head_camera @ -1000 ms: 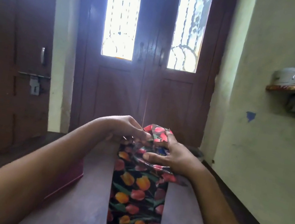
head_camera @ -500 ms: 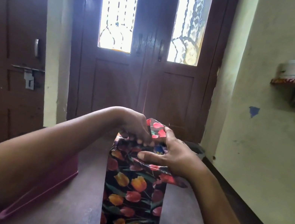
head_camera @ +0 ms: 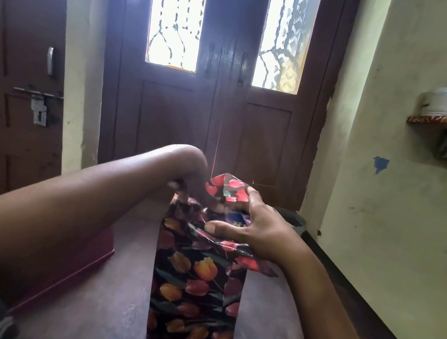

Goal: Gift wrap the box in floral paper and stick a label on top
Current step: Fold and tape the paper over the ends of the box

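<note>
**A:** Where is the tall box in black paper printed with red and orange tulips (head_camera: 196, 281)?

**B:** It stands upright on the dark brown wooden table (head_camera: 113, 314), near the middle. Its top is not closed. A small blue part (head_camera: 236, 218) shows there, with yellow marks too small to read.

**A:** And the hands?

**B:** They are close together at the top. The right hand (head_camera: 257, 226) is spread wide, fingertips on the raised far flap (head_camera: 225, 184), thumb pressing the near fold. The left hand (head_camera: 191, 181) bends down onto the left flap; pinching or pressing, I cannot tell. A pink container (head_camera: 93, 257) lies at the left, under that arm.
</note>
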